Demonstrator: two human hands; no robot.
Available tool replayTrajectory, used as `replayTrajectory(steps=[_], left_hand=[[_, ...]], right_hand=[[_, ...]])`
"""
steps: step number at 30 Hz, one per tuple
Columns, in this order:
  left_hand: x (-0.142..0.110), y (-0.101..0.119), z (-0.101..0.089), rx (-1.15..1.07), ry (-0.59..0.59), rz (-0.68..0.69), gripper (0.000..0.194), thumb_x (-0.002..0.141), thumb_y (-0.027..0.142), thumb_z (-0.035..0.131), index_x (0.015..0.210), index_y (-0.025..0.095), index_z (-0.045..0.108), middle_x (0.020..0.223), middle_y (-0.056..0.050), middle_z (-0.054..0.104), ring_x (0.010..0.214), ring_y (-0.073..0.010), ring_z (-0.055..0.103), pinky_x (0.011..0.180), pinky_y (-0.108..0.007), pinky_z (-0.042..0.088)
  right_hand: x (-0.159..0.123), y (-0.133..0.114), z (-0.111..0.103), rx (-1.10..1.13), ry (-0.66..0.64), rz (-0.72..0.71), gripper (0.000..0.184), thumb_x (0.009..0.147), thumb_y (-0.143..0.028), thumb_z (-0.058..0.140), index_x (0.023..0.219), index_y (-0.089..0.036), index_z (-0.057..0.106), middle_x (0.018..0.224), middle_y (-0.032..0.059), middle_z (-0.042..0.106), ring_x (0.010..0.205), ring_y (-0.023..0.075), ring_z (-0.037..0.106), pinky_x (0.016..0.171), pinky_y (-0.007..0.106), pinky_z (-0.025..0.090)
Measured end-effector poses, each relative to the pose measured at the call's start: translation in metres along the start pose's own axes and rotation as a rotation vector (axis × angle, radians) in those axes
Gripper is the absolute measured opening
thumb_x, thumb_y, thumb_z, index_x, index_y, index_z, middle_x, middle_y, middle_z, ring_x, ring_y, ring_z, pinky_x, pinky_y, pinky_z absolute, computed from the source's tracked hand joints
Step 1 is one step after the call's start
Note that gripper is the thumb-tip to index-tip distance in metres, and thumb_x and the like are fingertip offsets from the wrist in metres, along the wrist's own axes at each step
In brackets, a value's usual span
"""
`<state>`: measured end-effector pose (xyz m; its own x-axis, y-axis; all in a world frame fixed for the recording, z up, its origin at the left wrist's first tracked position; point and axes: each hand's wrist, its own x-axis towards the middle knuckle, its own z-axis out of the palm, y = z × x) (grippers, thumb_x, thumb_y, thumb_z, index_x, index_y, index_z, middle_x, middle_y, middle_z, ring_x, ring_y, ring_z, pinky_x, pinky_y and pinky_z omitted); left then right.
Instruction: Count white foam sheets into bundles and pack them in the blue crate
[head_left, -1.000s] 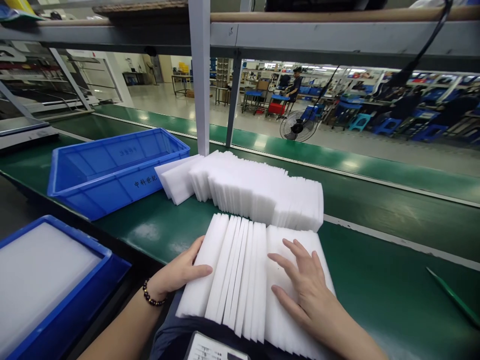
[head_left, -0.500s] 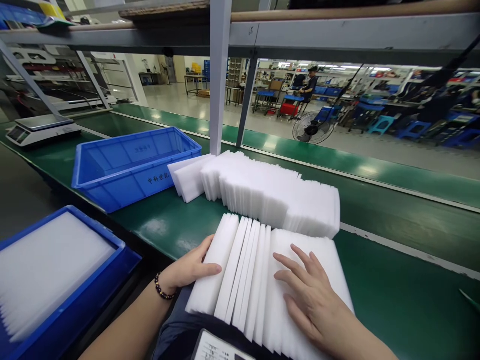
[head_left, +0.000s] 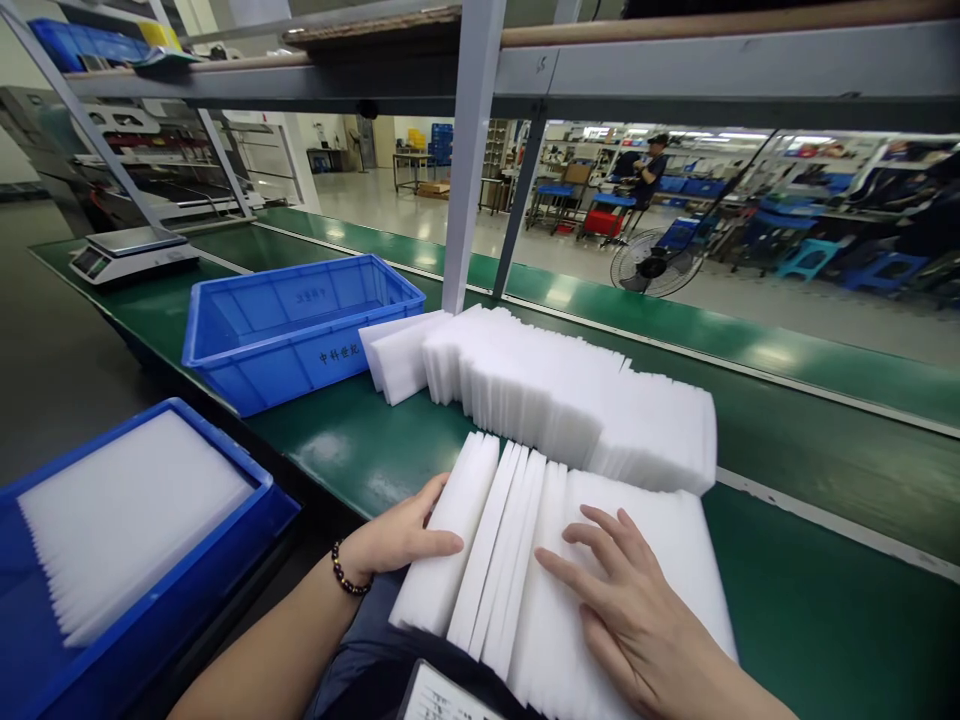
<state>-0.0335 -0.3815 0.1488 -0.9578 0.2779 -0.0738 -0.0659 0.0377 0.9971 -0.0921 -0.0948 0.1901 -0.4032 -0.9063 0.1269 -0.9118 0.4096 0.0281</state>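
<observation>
A near row of thin white foam sheets (head_left: 517, 540) lies fanned on edge across the front of the green conveyor table (head_left: 825, 600). My left hand (head_left: 401, 535), with a bead bracelet on the wrist, grips the leftmost sheet, thumb on top. My right hand (head_left: 626, 610) rests flat on the sheets with its fingers spread. Behind them a longer row of white foam sheets (head_left: 562, 390) stands on the belt.
A blue plastic bin (head_left: 292, 330) sits at the table's left. Another blue bin (head_left: 127, 530) packed with white sheets is at lower left. A scale (head_left: 131, 252) stands far left. A grey post (head_left: 469, 150) rises behind the sheets. A fan (head_left: 652, 268) and a seated person (head_left: 645, 165) are across the aisle.
The view has swung left, so everything sits further right in frame. My right hand has slid slightly left across the sheets. My left hand keeps its hold.
</observation>
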Motion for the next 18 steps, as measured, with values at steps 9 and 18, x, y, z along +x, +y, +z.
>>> replayTrajectory(steps=[9, 18], left_hand=[[0.001, 0.002, 0.000, -0.055, -0.019, 0.015, 0.072, 0.073, 0.035, 0.065, 0.132, 0.020, 0.027, 0.129, -0.009, 0.045, 0.116, -0.0263, 0.042, 0.096, -0.039, 0.036], [0.001, 0.002, -0.002, -0.013, -0.010, 0.015, 0.075, 0.071, 0.035, 0.066, 0.133, 0.020, 0.027, 0.129, -0.009, 0.045, 0.116, -0.0269, 0.043, 0.096, -0.040, 0.035]], right_hand=[[0.018, 0.001, -0.016, -0.004, -0.098, -0.234, 0.047, 0.070, -0.012, 0.043, 0.117, -0.017, 0.050, 0.144, 0.0017, 0.022, 0.132, 0.0348, 0.004, 0.104, 0.061, 0.011], [0.025, 0.004, -0.014, 0.152, -0.056, -0.290, 0.056, 0.071, -0.012, 0.043, 0.127, -0.014, 0.039, 0.139, 0.0094, 0.032, 0.132, 0.0287, 0.014, 0.106, 0.055, 0.015]])
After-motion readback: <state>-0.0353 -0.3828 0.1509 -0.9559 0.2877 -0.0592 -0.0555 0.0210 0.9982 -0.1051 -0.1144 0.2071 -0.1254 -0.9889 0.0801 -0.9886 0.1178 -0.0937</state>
